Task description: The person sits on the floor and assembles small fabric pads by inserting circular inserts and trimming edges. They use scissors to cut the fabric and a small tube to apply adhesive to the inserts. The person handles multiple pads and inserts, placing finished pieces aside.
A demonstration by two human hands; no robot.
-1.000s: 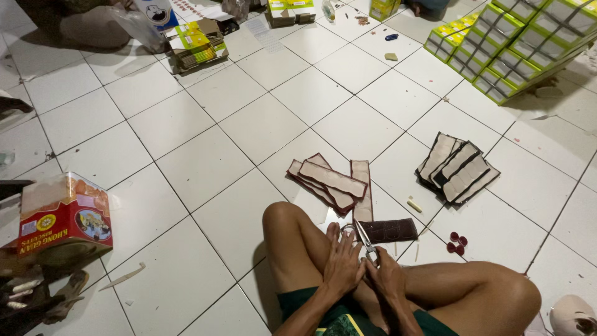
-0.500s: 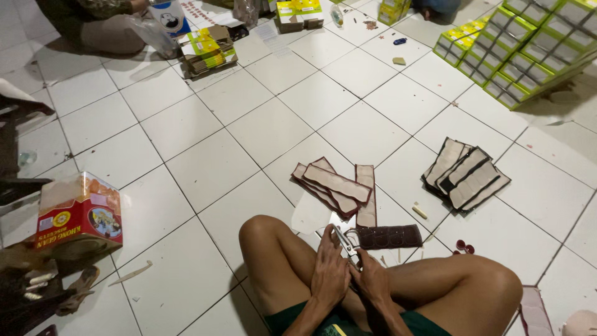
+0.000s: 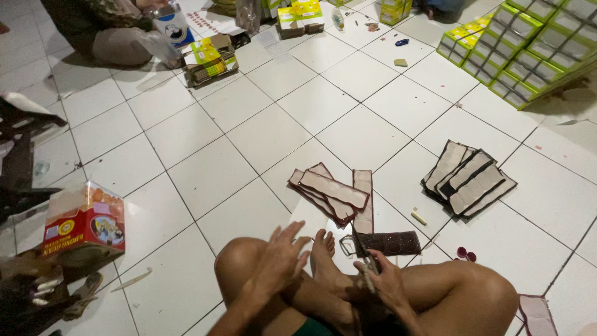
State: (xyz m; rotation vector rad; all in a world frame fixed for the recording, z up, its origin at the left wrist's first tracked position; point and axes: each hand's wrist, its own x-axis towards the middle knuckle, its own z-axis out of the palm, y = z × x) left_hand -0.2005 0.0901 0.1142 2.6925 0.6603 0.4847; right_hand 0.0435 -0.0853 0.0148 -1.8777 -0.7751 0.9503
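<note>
White tiled floor (image 3: 249,137); left hand (image 3: 280,258) open, empty; right hand (image 3: 388,283) gripping scissors (image 3: 360,249); brown strip (image 3: 388,242) ahead uncut, trimmed pieces (image 3: 333,190) piled beyond

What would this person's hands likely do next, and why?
Probably the open left hand reaches forward for the dark brown strip lying just past the feet. The right hand already grips scissors pointing toward it, while the left holds nothing, and finished-looking strips lie stacked beyond.

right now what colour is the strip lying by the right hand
Dark brown strip, dotted with small pale spots, head view.
</note>
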